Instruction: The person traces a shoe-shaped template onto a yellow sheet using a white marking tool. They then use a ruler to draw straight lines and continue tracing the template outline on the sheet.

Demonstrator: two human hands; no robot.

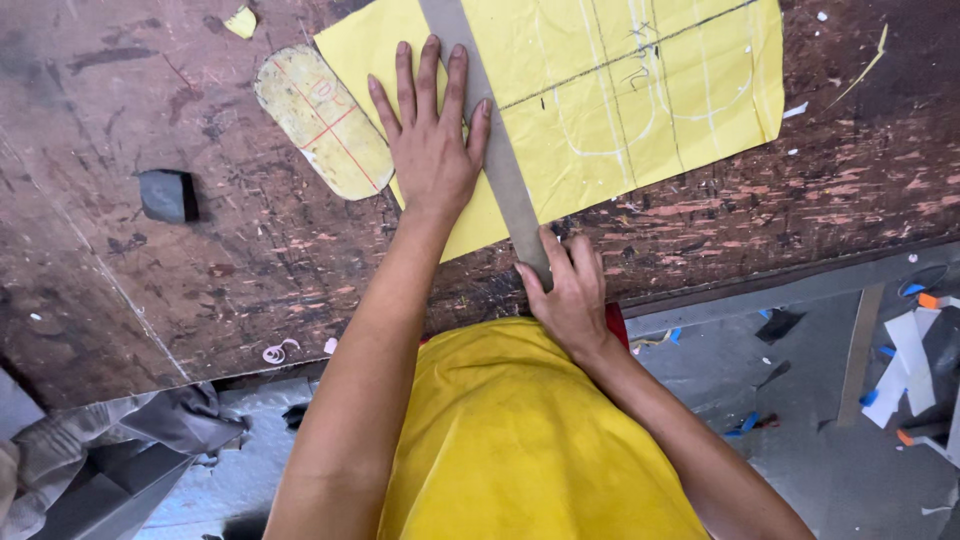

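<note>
Left hand [430, 150] presses flat, fingers spread, on the yellow sheet [640, 90] at upper centre; right hand [570, 295] pinches the grey ruler's [490, 130] near end. Keep steady downward pressure so neither slips on the tabletop [150, 290].

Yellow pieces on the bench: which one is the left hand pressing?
The large creased yellow sheet with drawn lines; the left hand lies flat on it, unlike the small rounded template beside.

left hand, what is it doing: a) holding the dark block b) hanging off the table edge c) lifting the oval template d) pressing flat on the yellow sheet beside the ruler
d: the left hand lies with fingers spread flat on the yellow sheet, right beside the grey ruler, while the right hand grips the ruler's near end; the oval template and dark block lie untouched.
</note>
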